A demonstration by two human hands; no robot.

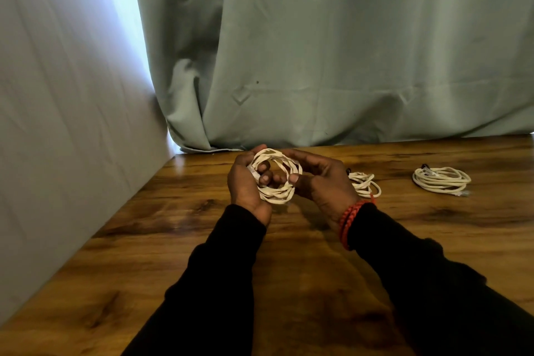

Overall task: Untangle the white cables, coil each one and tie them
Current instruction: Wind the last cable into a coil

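A white cable coil (278, 192) is held up between both hands above the wooden table. My left hand (245, 186) grips its left side, with fingers reaching through the ring. My right hand (318, 179) pinches its right side between thumb and fingers. A second white cable coil (365, 183) lies on the table just behind my right hand, partly hidden by it. A third white cable coil (440, 179) rests further right on the table.
The wooden table (179, 240) runs up to a pale green curtain (346, 52) at the back and a cloth-covered wall (57, 124) on the left. A red braided band (351, 221) circles my right wrist.
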